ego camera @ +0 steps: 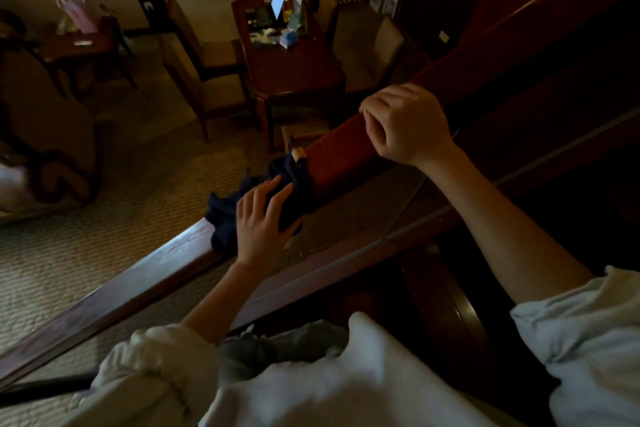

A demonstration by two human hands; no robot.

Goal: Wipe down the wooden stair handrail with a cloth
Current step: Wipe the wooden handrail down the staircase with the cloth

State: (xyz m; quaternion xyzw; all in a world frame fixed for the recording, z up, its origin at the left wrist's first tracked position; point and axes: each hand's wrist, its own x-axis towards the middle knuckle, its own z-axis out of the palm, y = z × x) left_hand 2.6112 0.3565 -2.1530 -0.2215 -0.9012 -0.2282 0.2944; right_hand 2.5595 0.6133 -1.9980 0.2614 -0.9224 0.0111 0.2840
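Note:
The dark wooden handrail (138, 274) runs diagonally from the lower left up to the upper right. A dark navy cloth (294, 180) is bunched over the rail near the middle of the view. My left hand (263, 222) lies on the cloth with its fingers straight, pressing it against the rail. My right hand (405, 125) sits higher up the rail, its fingers curled over the reddish top of the wood (339, 156).
Below the rail lies a carpeted room (104, 218) with a dark wooden table (294, 69) holding bottles and small items, upholstered chairs (194, 55) on both sides, and a side table (79, 45) at the left. A glass panel edge (433, 215) runs under the rail.

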